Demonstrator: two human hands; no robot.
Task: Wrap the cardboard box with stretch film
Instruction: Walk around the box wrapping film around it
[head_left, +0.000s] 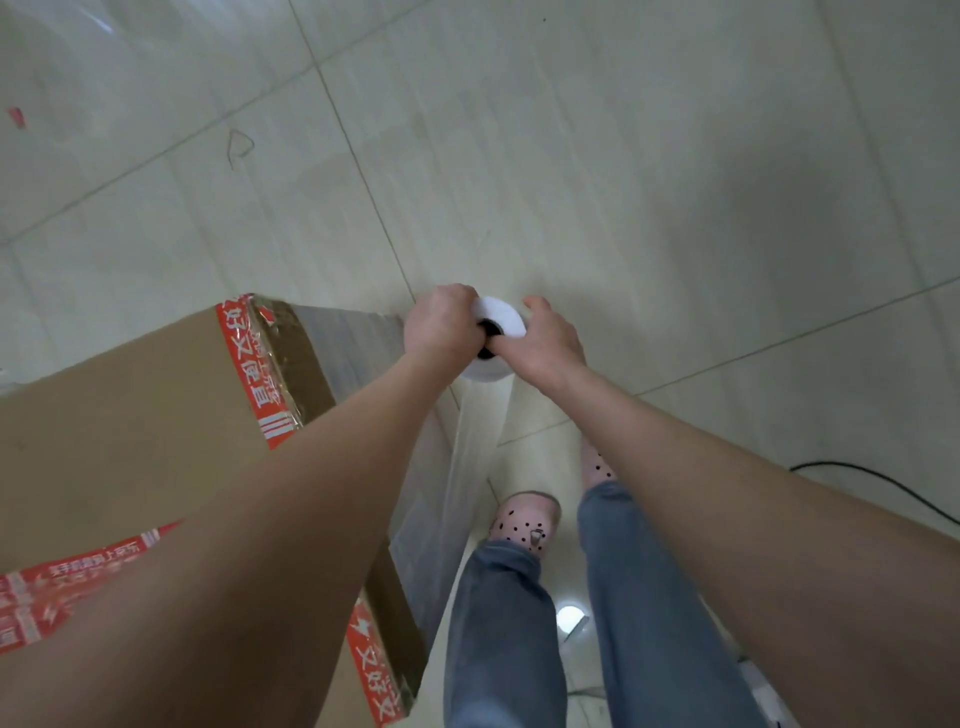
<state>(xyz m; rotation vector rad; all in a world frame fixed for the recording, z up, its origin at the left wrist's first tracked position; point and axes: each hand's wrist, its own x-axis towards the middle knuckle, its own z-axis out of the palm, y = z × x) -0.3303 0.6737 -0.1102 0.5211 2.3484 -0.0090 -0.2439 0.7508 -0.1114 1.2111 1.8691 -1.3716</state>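
I see a brown cardboard box (130, 415), matte and flat-sided, banded with glossy red printed tape (254, 364), standing on pale floor tiles (623, 156). Just off its far right corner, a white cylindrical stretch film roll (501, 314) stands upright. The left hand (441, 327) and right hand (545, 345) both clasp its top end, fingers curled. Clear wrinkled film (467, 467) clings along the box's right side.

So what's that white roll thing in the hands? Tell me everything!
The stretch film roll is white with a dark hollow core, seen end-on and held upright. The left hand and right hand grip its top end. From it, clear film runs along the side of the cardboard box.
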